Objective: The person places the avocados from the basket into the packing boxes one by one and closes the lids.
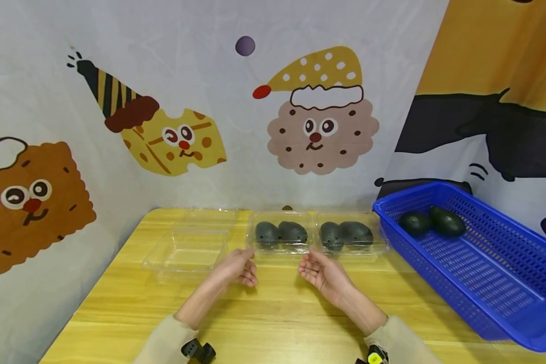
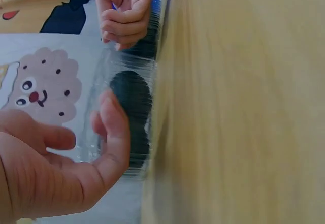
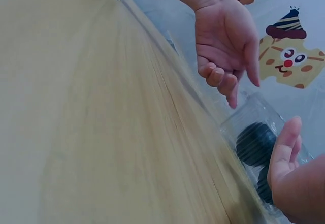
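Main risk, by judgement: sideways shove of the middle box (image 1: 279,249), caused by uneven pressure from left hand (image 1: 238,268) and right hand (image 1: 325,275). Could end in a bump against the right box (image 1: 352,251), just beside it, or in rolling of the dark avocados (image 1: 293,232) inside. Second risk: misplaced contact at the front edge, caused by poor visibility of transparent plastic.

State of left fingers: loosely curved, with a gap between thumb and forefinger. No object in grip. Impossible to confirm contact with the middle box, close by.

State of right fingers: loosely bent, opposite the left hand. No object in grip. Contact likewise impossible to confirm.

Position of middle box: on the desk (image 1: 273,323), between the right box and the open box (image 1: 191,255). Position of blue basket (image 1: 455,290): at far right, with two further avocados inside.
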### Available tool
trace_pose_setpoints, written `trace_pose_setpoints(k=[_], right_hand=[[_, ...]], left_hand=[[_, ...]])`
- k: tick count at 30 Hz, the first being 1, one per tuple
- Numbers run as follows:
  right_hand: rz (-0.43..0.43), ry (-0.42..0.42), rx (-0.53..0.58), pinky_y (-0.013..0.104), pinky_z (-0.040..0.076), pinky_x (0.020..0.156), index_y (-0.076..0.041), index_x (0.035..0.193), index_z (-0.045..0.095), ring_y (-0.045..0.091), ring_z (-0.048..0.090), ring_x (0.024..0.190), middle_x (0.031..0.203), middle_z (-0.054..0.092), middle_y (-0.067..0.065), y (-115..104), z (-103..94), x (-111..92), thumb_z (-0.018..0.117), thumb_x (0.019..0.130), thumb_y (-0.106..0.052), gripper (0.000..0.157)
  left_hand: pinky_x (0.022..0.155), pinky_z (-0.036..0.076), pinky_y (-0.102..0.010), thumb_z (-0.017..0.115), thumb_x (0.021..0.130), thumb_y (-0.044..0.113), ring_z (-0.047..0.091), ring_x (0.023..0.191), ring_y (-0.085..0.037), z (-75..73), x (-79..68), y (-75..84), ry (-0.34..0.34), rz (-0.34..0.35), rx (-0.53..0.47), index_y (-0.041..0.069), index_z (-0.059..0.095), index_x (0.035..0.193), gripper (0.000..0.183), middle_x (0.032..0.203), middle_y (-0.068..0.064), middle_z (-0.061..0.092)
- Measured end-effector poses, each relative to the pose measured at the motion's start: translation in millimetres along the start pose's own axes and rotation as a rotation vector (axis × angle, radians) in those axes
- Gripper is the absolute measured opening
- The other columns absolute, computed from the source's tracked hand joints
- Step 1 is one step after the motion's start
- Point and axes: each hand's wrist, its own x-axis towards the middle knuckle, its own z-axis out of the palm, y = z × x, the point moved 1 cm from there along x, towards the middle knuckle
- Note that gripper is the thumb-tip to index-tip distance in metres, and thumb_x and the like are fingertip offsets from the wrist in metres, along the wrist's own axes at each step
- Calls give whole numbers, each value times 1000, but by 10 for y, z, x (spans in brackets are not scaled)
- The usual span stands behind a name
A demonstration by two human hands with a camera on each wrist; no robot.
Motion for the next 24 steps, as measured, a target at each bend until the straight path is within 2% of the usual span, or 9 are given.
trace_pose_setpoints(k=[2,4,8,11,15,20,24], right_hand=[[12,-30,-18,29,48,85,6,110,47,21,59,87,95,58,12,7,21,-15,47,96,-24,33],[28,-66,-26,28,49,83,5,108,49,19,59,84,93,59,12,13,45,-30,48,96,-24,32],[46,-133,-41,27,50,82,3,107,50,18,59,82,91,60,10,20,89,-59,49,95,-23,29],[43,-167,-58,27,50,82,5,110,49,18,60,82,91,60,10,20,115,-76,48,96,-23,31],[45,-195,-81,29,49,83,6,112,48,19,60,83,93,60,12,22,150,-85,49,95,-23,33],[45,-224,-112,30,49,84,8,115,46,20,60,83,93,60,12,27,213,-82,51,94,-23,38],[43,-266,-134,32,50,83,8,116,46,22,61,83,92,61,13,31,263,-73,51,94,-23,39]], left_hand=[[56,54,-32,35,100,33,59,55,-19,15,-37,14,-44,10,59,-18,34,123,56,70,-9,52],[56,54,-34,38,99,31,59,54,-19,28,-82,25,-65,33,101,-15,37,118,50,69,-9,53],[58,54,-40,45,98,24,59,55,-23,34,-183,62,-70,102,178,-8,37,113,36,71,-15,53],[59,54,-42,47,97,23,60,57,-27,19,-257,113,-42,145,252,-5,39,110,32,75,-18,54],[59,54,-41,51,95,22,60,60,-30,-33,-336,206,30,186,312,-1,46,108,26,77,-17,54],[57,53,-36,53,94,20,59,58,-25,-165,-400,326,123,229,342,3,49,107,22,78,-13,54],[58,52,-31,51,95,21,58,62,-22,-307,-453,410,170,224,360,4,50,110,23,87,-15,54]])
